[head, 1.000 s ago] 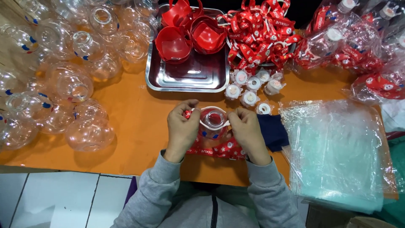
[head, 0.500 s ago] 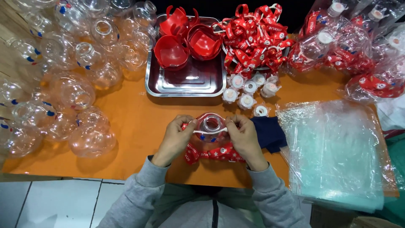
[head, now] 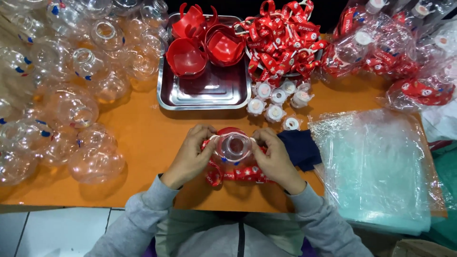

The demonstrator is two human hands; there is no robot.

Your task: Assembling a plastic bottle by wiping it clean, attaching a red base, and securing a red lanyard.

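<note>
Both my hands grip one clear plastic bottle (head: 233, 147) standing upright near the front edge of the orange table (head: 143, 133). My left hand (head: 191, 154) holds its left side and my right hand (head: 275, 158) its right side. A red strap (head: 236, 174) with white print runs around the bottle and hangs in a loop below it, between my hands. The bottle's mouth faces up and has no cap on it.
Many empty clear bottles (head: 71, 104) are piled at the left. A steel tray (head: 209, 90) holds red cup holders (head: 186, 57). A heap of red straps (head: 281, 38), several white caps (head: 276, 97), a dark cloth (head: 300, 148), clear bags (head: 376, 166) and bagged finished bottles (head: 381, 47) lie to the right.
The bottle and both hands have stayed at the same spot on the table. My fingers have shifted the strap around the bottle's neck, and the view has tilted slightly.
</note>
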